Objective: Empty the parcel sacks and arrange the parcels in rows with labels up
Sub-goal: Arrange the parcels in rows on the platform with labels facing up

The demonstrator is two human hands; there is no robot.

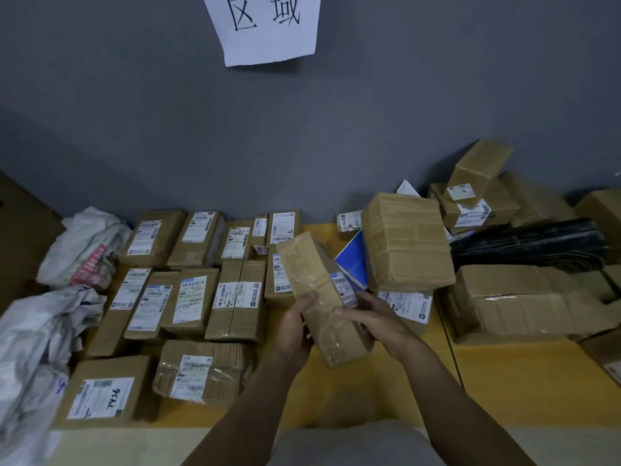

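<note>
Both hands are clamped on one long taped cardboard parcel (pixel 316 277): the left hand (pixel 295 327) wraps its left edge, and the right hand (pixel 373 319) grips the right side just below the parcel's white label (pixel 344 289), which faces sideways. The parcel is held tilted over the table (pixel 369 391), where bare yellow top runs to the near edge. Labelled rows (pixel 195 297) fill the left half, with crumpled sacks (pixel 43 334) at the left edge and a loose pile (pixel 487 210) towards the far right corner. A wall sign (pixel 265 25) reads 区域.

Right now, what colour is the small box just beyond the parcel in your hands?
The small box is blue with a white edge, head view.
</note>
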